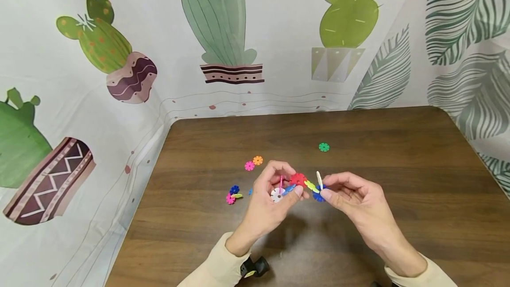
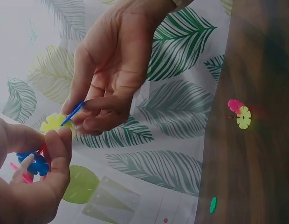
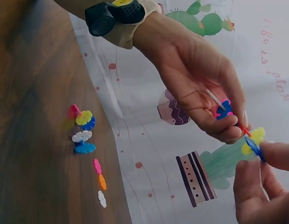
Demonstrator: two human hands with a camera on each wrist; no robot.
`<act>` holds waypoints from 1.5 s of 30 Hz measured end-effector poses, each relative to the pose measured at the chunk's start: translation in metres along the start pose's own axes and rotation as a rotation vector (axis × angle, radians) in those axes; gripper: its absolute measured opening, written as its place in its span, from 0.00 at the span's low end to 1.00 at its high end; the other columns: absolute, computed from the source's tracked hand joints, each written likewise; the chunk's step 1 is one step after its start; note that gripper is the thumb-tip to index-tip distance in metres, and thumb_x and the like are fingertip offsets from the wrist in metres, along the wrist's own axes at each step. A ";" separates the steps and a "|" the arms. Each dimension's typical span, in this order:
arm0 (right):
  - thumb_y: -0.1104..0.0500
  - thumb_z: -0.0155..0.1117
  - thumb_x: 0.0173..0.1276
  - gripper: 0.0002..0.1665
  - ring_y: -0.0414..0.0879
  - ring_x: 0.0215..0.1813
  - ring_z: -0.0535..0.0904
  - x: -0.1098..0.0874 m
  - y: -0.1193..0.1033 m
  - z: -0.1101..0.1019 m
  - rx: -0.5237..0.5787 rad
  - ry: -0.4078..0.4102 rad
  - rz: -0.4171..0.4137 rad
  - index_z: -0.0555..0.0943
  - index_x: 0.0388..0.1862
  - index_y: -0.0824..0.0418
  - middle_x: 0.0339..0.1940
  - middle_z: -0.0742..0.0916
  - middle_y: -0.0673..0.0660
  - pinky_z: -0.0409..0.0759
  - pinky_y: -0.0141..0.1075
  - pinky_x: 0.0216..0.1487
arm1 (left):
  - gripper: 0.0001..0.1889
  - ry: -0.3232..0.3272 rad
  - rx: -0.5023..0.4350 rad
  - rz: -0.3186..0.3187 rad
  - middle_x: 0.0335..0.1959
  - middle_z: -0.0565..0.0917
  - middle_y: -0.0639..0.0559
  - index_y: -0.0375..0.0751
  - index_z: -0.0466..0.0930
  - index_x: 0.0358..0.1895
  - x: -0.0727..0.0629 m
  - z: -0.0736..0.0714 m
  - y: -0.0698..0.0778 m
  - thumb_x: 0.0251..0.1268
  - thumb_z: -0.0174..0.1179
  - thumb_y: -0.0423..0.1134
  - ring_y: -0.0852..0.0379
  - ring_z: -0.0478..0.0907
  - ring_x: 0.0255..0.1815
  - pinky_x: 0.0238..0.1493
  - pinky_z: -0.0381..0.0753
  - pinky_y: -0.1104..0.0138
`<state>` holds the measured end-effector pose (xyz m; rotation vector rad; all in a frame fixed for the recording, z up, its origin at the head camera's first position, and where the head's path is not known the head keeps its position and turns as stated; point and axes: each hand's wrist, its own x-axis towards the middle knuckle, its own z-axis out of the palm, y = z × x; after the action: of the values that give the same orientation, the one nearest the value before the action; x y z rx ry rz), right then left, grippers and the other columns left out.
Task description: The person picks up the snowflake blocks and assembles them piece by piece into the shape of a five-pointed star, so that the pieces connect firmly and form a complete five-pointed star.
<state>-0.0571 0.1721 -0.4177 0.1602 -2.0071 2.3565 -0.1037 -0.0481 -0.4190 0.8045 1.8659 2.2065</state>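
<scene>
Whether this was a home or a studio could not be told: creased cloth (image 1: 287, 12) printed with cacti (image 1: 223, 17) and leaves (image 1: 464, 17) lined the far and side edges of a wood-grain counter (image 1: 418, 158) with rounded corners.

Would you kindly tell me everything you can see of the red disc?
The red disc is round with a notched rim and looks like plastic. The left hand holds it above the table, one face toward the head camera. There, a yellow disc meets its right edge and, seemingly, a blue disc its lower left.
</scene>
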 end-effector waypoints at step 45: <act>0.77 0.56 0.78 0.10 0.48 0.24 0.87 -0.002 -0.013 -0.002 -0.117 -0.257 -0.116 0.81 0.47 0.68 0.28 0.90 0.49 0.85 0.39 0.26 | 0.16 -0.054 0.007 0.039 0.38 0.87 0.22 0.27 0.83 0.58 -0.005 -0.007 0.017 0.69 0.68 0.23 0.54 0.94 0.34 0.38 0.93 0.48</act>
<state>-0.0542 0.1762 -0.4057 0.5859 -2.1693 2.2391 -0.0985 -0.0601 -0.4047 0.9006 1.8490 2.1794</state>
